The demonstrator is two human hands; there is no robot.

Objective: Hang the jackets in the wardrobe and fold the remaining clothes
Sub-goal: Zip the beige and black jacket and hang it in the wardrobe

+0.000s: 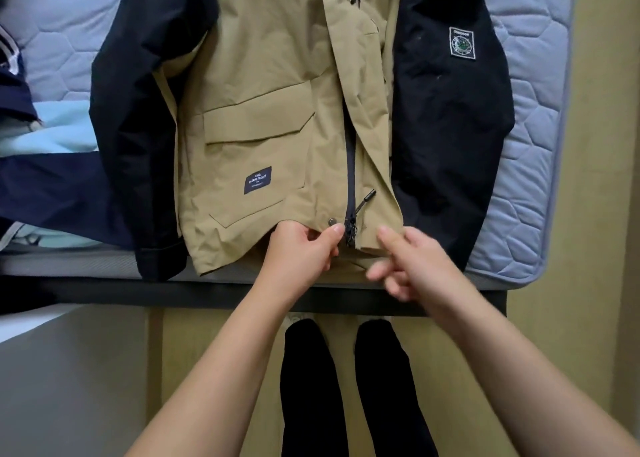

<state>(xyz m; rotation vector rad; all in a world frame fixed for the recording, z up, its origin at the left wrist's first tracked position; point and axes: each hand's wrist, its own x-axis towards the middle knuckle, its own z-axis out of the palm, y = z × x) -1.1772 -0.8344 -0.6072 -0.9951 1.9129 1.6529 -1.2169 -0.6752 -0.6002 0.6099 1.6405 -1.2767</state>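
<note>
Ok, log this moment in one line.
jacket flat on mattress | left hand pinches hem by zipper | right hand loose beside hem

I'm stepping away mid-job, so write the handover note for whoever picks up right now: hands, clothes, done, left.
Left hand: pinches the hem of the tan jacket, just left of the zipper.
Right hand: blurred, at the hem right of the zipper, fingers loose, gripping nothing that shows.
Jacket: flat, front up on the mattress, hem at the near edge.
Other clothes: a navy and light blue garment lies rumpled to the left.
Done: nothing hung or folded in view.
Left: probably close the jacket, hang it, fold the rest. Wardrobe not in view.
</note>
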